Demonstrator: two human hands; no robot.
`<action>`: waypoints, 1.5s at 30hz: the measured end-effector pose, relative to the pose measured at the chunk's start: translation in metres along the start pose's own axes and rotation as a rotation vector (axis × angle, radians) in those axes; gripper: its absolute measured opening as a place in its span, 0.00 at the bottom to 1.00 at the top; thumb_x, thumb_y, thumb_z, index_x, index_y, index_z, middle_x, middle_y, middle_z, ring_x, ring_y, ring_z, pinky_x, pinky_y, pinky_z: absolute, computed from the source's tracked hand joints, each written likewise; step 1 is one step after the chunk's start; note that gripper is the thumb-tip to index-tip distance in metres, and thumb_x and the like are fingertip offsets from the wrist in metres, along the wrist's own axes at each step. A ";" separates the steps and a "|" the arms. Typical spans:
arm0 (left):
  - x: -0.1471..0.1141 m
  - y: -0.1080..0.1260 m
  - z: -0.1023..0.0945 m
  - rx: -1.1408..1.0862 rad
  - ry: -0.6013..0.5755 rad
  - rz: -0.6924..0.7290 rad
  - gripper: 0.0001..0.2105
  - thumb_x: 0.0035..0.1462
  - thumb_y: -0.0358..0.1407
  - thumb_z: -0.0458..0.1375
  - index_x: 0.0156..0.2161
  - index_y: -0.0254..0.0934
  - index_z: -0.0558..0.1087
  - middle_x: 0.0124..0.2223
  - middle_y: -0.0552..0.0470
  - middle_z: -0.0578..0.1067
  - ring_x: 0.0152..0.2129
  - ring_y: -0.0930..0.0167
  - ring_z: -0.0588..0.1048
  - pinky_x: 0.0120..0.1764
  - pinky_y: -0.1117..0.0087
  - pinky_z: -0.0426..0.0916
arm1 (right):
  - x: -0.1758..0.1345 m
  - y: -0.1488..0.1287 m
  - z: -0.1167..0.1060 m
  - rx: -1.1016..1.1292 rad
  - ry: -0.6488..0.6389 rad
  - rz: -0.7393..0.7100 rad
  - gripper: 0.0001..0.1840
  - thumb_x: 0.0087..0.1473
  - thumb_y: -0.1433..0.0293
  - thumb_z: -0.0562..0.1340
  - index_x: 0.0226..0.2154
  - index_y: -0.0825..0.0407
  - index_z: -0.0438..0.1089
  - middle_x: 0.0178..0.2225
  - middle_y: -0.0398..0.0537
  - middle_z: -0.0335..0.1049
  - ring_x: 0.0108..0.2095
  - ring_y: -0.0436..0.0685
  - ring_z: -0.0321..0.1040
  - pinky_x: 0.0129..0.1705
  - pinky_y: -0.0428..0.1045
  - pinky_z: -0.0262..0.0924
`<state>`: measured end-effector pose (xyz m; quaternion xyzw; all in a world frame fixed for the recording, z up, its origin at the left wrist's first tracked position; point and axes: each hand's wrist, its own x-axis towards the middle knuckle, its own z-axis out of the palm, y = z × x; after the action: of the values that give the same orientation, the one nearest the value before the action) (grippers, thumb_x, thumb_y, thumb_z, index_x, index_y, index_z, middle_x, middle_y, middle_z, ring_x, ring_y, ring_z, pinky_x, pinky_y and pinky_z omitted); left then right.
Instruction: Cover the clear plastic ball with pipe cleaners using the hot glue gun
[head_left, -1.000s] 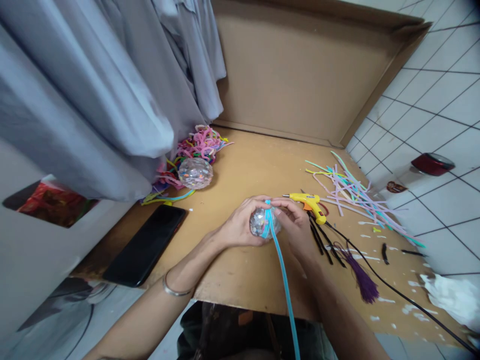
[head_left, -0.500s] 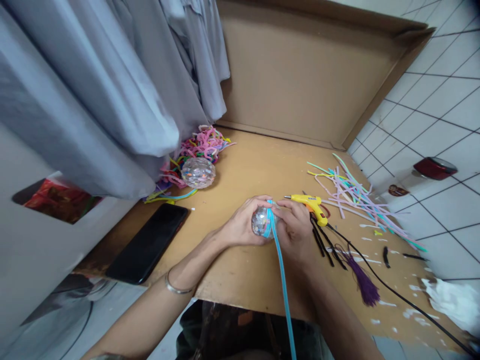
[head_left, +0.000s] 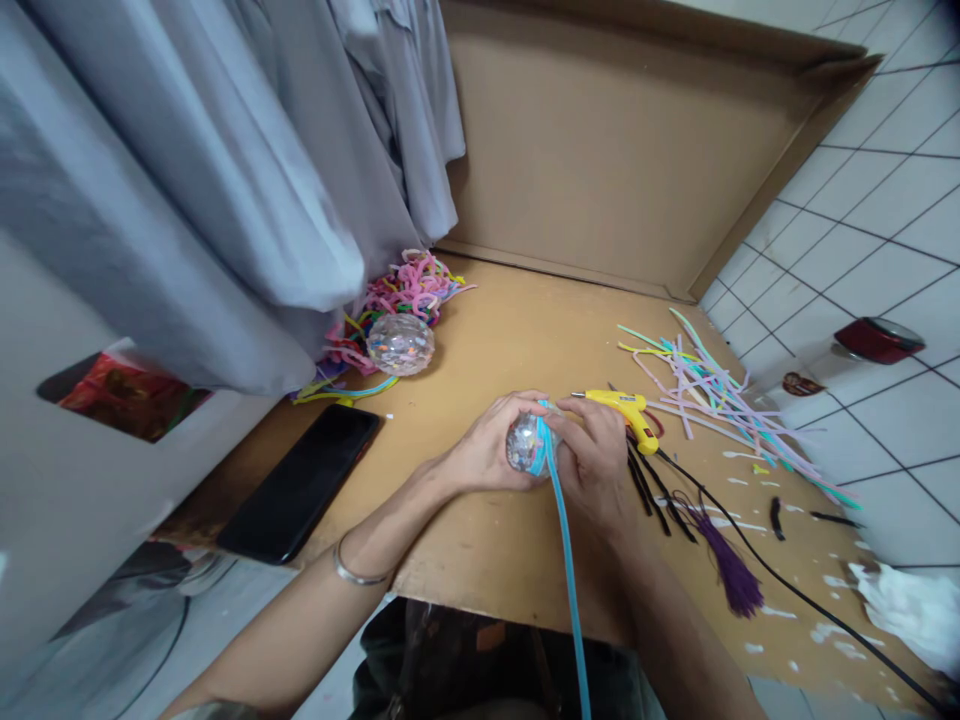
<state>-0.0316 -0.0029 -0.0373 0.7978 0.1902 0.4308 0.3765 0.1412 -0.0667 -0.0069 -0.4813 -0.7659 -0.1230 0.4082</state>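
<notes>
A small clear faceted ball [head_left: 523, 446] with glittery bits inside sits between my hands, above the front of the table. My left hand [head_left: 489, 446] wraps round its left side. Over the ball's face lies a light blue pipe cleaner [head_left: 567, 560], whose long end hangs down past the table's front edge. The fingers of my right hand [head_left: 595, 455] press the pipe cleaner against the ball from the right. They cover part of the ball. Just beyond my right hand lies a yellow hot glue gun [head_left: 621, 405], with several black strips [head_left: 651, 490] below it.
A second clear ball [head_left: 400, 345] rests against a tangled pile of colourful pipe cleaners [head_left: 412, 285]. Left of my hands is a black phone [head_left: 304, 485]. To the right lie loose pipe cleaners [head_left: 720, 400], a purple tassel [head_left: 727, 565], the black cord [head_left: 787, 585] and white tissue [head_left: 904, 610].
The whole view has shifted very slightly. Both hands keep the same hold on the ball and the blue pipe cleaner.
</notes>
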 end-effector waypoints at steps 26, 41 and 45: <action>0.003 0.003 -0.002 0.012 -0.010 -0.062 0.36 0.37 0.36 0.71 0.55 0.40 0.65 0.59 0.42 0.69 0.56 0.55 0.70 0.60 0.52 0.64 | -0.002 -0.002 0.003 0.043 0.039 -0.009 0.23 0.57 0.79 0.53 0.51 0.45 0.70 0.44 0.50 0.74 0.46 0.60 0.68 0.49 0.58 0.60; 0.004 0.005 -0.002 0.007 -0.011 -0.082 0.36 0.37 0.36 0.71 0.53 0.41 0.65 0.59 0.43 0.69 0.56 0.55 0.70 0.61 0.51 0.64 | 0.003 -0.003 0.003 -0.208 0.037 -0.120 0.13 0.63 0.74 0.55 0.46 0.48 0.72 0.44 0.52 0.74 0.45 0.59 0.68 0.45 0.55 0.58; 0.004 0.005 -0.001 0.026 -0.009 -0.059 0.36 0.37 0.35 0.72 0.53 0.40 0.65 0.59 0.42 0.69 0.56 0.55 0.70 0.61 0.51 0.64 | 0.003 -0.003 0.002 -0.180 0.020 -0.112 0.15 0.63 0.76 0.53 0.45 0.48 0.72 0.45 0.52 0.74 0.45 0.60 0.67 0.46 0.55 0.58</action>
<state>-0.0305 -0.0032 -0.0307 0.7985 0.2174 0.4135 0.3796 0.1373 -0.0652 -0.0051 -0.4712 -0.7734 -0.2188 0.3633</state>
